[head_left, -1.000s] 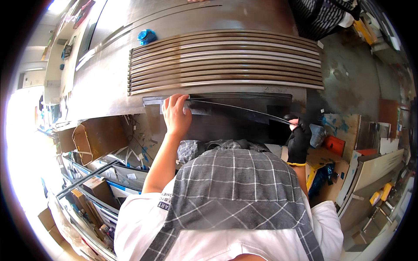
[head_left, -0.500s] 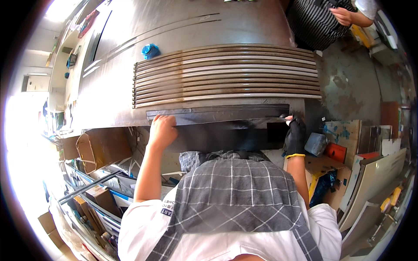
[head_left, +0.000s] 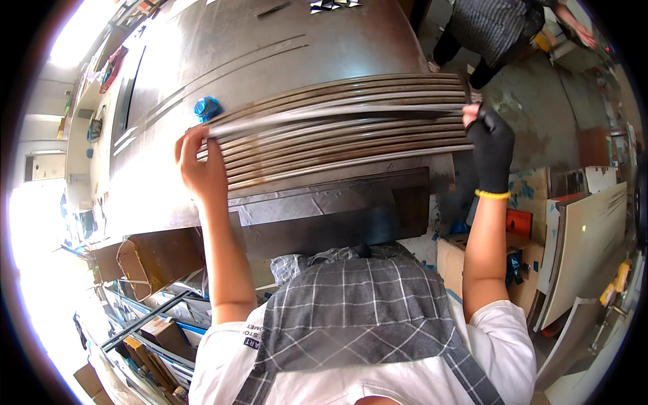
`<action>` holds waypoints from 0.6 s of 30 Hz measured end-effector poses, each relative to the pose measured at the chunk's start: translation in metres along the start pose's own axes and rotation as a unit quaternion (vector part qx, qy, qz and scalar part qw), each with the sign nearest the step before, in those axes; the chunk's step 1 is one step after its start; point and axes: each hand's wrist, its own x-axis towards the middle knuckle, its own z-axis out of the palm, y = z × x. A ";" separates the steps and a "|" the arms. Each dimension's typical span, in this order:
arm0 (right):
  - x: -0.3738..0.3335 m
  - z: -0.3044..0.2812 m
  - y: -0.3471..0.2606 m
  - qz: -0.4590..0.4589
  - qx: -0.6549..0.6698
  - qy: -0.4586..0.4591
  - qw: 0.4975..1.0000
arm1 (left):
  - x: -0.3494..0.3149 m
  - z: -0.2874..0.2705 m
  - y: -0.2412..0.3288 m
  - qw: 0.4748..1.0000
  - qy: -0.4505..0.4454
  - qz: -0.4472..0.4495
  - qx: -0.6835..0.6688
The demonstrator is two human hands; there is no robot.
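Note:
A long, thin greyish strip spans the space between my hands, over a row of brownish metal tubes on the table. My bare left hand pinches its left end, close to the tubes' left ends. At the other end, my right hand, in a black glove with a yellow cuff and bare fingertips, grips the strip between thumb and fingers. The strip is partly blurred and I cannot tell whether it touches the tubes. Nearer to me, a dark flat sheet lies along the table's front edge.
A blue wrapped roll stands on the metal table beyond the tubes' left end. Cardboard boxes flank me below the table. Panels lean at the right. Another person stands beyond the table's right side.
Both my hands have moved forward and apart from the table's front edge, carrying the strip over the tubes. The other person has shifted, with an arm now stretched to the right.

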 end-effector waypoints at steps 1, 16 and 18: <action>0.015 0.003 0.006 -0.007 0.066 0.005 0.998 | 0.008 0.019 0.004 0.999 0.029 0.008 -0.027; 0.163 0.084 0.163 0.303 0.315 0.065 0.897 | 0.040 0.251 -0.069 0.639 0.101 -0.620 -0.444; 0.164 0.080 0.181 0.318 0.319 0.052 0.891 | 0.029 0.252 -0.089 0.647 0.015 -0.596 -0.475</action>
